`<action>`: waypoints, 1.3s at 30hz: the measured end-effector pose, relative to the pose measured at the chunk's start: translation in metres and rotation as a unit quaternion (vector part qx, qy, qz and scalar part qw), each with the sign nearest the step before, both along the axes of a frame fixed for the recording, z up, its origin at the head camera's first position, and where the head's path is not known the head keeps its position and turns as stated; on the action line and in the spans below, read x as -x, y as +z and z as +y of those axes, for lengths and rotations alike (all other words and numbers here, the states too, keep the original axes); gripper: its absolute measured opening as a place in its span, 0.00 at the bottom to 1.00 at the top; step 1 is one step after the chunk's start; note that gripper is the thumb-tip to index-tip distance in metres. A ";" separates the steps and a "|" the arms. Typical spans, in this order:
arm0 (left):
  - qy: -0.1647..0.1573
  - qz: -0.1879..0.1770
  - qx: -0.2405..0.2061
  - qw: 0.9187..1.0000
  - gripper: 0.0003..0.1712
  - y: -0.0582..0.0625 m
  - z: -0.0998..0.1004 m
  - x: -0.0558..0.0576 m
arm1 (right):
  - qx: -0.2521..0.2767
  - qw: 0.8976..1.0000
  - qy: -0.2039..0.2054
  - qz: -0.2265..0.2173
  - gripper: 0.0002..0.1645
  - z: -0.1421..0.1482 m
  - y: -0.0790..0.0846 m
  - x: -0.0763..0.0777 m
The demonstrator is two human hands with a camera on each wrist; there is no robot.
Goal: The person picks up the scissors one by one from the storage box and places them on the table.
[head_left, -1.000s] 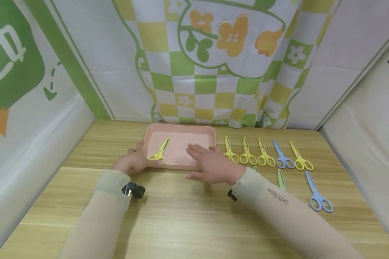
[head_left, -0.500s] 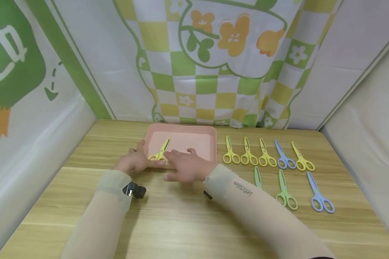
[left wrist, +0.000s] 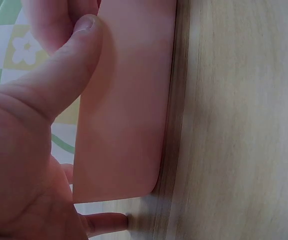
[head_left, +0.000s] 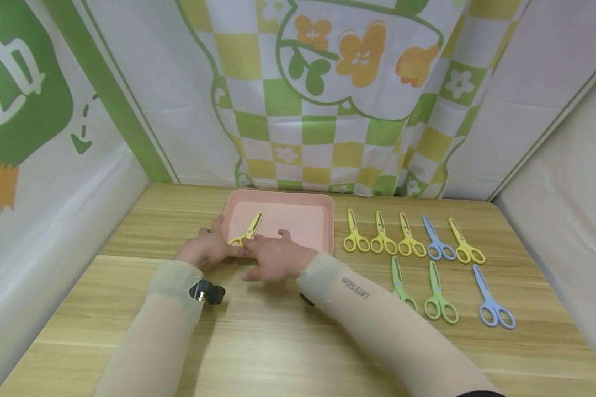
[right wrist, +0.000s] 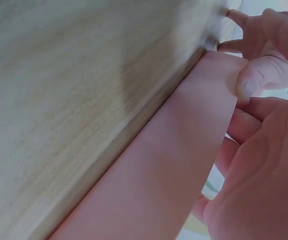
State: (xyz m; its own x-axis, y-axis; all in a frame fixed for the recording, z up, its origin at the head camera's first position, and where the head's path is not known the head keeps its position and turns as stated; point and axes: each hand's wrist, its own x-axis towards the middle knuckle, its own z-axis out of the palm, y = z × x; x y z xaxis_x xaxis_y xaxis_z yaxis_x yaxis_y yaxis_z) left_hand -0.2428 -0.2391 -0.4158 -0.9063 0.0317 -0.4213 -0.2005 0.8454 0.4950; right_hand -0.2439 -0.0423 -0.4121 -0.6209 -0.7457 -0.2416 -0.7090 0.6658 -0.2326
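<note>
A shallow pink tray (head_left: 305,216) sits at the back of the table, with yellow scissors (head_left: 255,221) lying inside at its left. My left hand (head_left: 206,247) grips the tray's front left corner. Its thumb (left wrist: 78,55) lies on the front wall in the left wrist view. My right hand (head_left: 278,256) reaches over the front rim, fingers spread. A fingertip is at the scissors' handles and partly covers them; whether it touches them I cannot tell. In the right wrist view the right hand (right wrist: 264,170) is behind the tray's front wall (right wrist: 169,145).
Right of the tray, a back row has several yellow scissors (head_left: 381,234) and one blue pair (head_left: 437,240). In front of them lie two green pairs, one green pair (head_left: 439,295) fully visible, and another blue pair (head_left: 491,300). A checked curtain (head_left: 318,132) hangs behind the table.
My right hand has moved left across the tray's front to the yellow scissors, uncovering the green scissors on the right. My left hand stays on the corner of the tray.
</note>
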 end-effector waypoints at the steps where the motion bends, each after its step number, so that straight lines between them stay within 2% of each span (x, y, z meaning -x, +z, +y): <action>1: -0.002 0.001 0.000 1.000 0.83 0.000 0.000 0.000 | -0.003 1.000 -0.002 0.001 0.51 -0.001 0.000 0.000; 6: -0.007 0.002 0.003 1.000 0.85 -0.001 -0.001 0.001 | -0.017 1.000 -0.013 0.005 0.52 -0.003 -0.002 0.002; 13: 0.005 0.002 0.002 1.000 0.88 -0.006 -0.002 0.003 | -0.027 0.999 -0.024 0.005 0.51 -0.002 -0.001 0.002; 20: 0.005 -0.006 -0.015 1.000 0.88 0.000 0.001 0.001 | -0.025 0.999 -0.014 0.016 0.47 -0.002 -0.001 0.004; 27: 0.014 -0.011 -0.026 1.000 0.88 -0.001 0.000 0.001 | -0.037 0.999 0.002 0.011 0.44 -0.002 -0.002 0.008; 39: 0.016 -0.012 -0.031 0.999 0.88 -0.003 0.001 -0.001 | -0.026 0.999 -0.033 -0.010 0.45 0.000 -0.003 0.005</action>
State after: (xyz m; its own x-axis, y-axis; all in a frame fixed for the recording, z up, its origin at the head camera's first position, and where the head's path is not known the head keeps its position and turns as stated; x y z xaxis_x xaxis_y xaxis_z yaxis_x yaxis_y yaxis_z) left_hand -0.2420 -0.2381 -0.4186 -0.8974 0.0292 -0.4403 -0.2395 0.8058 0.5416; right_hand -0.2493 -0.0419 -0.4155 -0.6630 -0.6897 -0.2910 -0.6588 0.7222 -0.2108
